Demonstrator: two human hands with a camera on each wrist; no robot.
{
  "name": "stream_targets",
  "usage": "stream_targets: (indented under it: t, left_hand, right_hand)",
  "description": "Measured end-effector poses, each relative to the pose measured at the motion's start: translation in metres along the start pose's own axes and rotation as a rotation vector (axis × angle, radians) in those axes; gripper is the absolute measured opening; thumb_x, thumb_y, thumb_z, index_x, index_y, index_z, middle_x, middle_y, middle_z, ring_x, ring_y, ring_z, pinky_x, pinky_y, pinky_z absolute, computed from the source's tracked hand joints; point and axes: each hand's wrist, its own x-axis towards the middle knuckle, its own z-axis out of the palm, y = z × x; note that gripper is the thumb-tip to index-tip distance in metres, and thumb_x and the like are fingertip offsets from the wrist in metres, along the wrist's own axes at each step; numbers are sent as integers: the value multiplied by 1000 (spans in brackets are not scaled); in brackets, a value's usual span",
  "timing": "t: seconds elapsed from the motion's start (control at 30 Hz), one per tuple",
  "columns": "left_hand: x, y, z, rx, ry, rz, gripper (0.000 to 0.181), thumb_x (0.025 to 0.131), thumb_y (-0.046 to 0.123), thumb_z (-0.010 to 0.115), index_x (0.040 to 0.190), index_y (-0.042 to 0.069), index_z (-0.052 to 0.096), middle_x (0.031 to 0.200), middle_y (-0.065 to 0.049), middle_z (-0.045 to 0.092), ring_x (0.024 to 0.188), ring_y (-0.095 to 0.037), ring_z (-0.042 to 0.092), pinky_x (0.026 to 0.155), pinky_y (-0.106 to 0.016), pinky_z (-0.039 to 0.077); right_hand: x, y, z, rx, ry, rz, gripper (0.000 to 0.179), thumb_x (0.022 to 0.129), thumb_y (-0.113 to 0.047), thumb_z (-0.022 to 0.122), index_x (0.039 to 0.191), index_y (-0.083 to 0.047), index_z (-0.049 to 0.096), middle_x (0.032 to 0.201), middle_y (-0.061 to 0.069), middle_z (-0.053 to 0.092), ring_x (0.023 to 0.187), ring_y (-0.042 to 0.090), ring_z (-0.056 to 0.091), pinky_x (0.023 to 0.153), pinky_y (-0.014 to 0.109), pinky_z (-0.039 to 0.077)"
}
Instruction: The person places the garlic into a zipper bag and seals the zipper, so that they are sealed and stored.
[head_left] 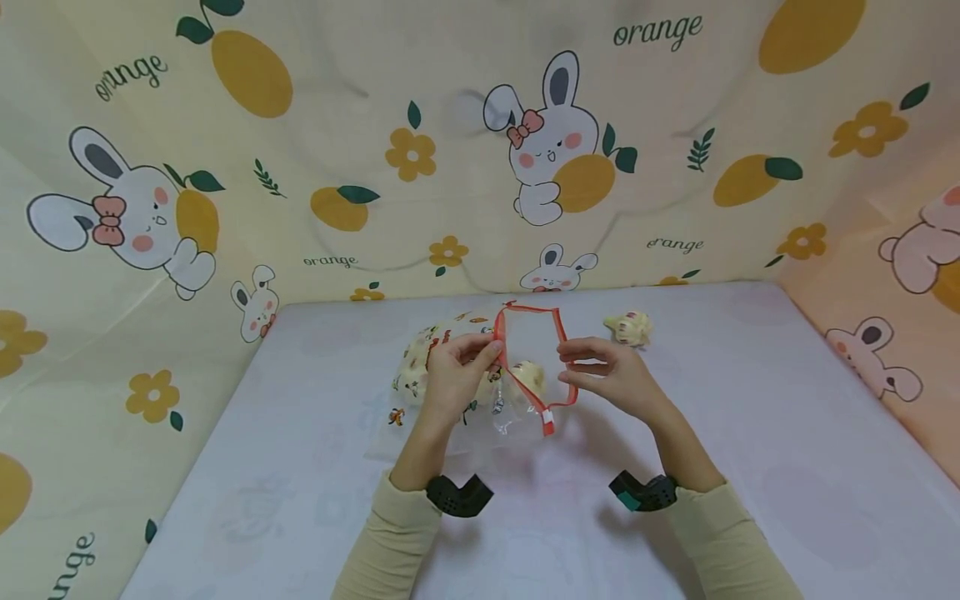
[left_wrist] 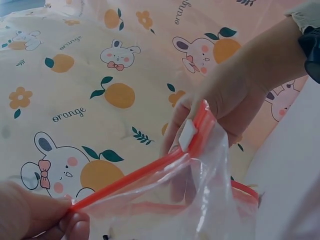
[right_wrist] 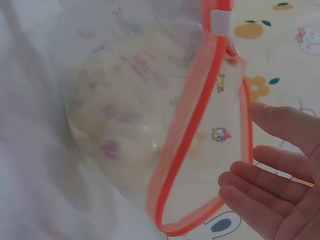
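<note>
A clear zip bag [head_left: 558, 321] with a red-orange zip rim and small cartoon prints has its mouth spread wide. A white slider [left_wrist: 188, 136] sits on the zip at one corner. My left hand [head_left: 459, 375] pinches the rim on the left side between thumb and fingers. On the opposite side, my right hand [head_left: 615, 375] has its fingers extended at the rim, thumb apart from them; whether they touch it is hard to tell. Rounded cream-coloured contents [right_wrist: 132, 120] show blurred through the film, their kind unclear.
A small cream-coloured lumpy object [head_left: 632, 329] lies on the white table [head_left: 300, 467], beyond my right hand. Behind the table hangs a cloth [head_left: 450, 150] printed with rabbits and oranges, and it continues along both sides.
</note>
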Motion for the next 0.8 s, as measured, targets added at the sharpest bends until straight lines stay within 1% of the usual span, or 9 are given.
stream_targets:
  t: [0.1, 0.23, 0.33, 0.4, 0.57, 0.8]
  left_hand:
    - [0, -1, 1, -5, -7, 3, 20, 89, 6, 67, 102, -8, 70, 90, -29, 70, 65, -3, 61, 65, -20, 59]
    - [-1, -1, 1, 2, -12, 6, 20, 89, 6, 67, 102, -8, 70, 91, -29, 70, 65, -3, 61, 65, -20, 60]
    - [0, -2, 2, 4, -14, 0, 19, 90, 6, 66, 102, -8, 70, 90, -28, 70, 65, -2, 61, 65, -19, 59]
    - [0, -2, 2, 4, -16, -2, 19, 90, 6, 66, 102, -8, 70, 90, -28, 70, 65, -2, 61, 65, -19, 59]
    - [-1, -1, 2, -2, -16, -7, 19, 89, 5, 66, 103, -8, 69, 91, -29, 69, 65, -2, 61, 64, -18, 59]
    - [0, -1, 1, 2, -16, -2, 19, 89, 5, 66, 103, -8, 69, 91, -29, 70, 65, -1, 61, 65, -17, 59]
  right_hand:
    - [0, 1, -3, 10, 11, 15, 36, 85, -10, 73, 117, 4, 64, 116, 22, 67, 102, 24, 70, 87, 26, 60]
    - [1, 2, -4, 30, 21, 45, 35, 85, -12, 73, 116, 3, 64, 116, 21, 67, 98, 10, 70, 83, 15, 58]
    - [1, 4, -5, 42, 23, 49, 34, 86, -12, 72, 115, 4, 64, 115, 22, 67, 94, -3, 67, 81, 12, 57]
    - [2, 5, -5, 45, 24, 39, 34, 86, -11, 72, 115, 4, 64, 115, 23, 67, 91, -9, 65, 81, 12, 57]
    - [3, 8, -7, 45, 39, 21, 32, 86, -9, 71, 114, 5, 65, 112, 25, 67, 89, -11, 63, 81, 11, 57]
    - [5, 16, -11, 29, 58, 63, 33, 87, -12, 71, 115, 5, 65, 112, 25, 68, 89, -13, 61, 80, 9, 56]
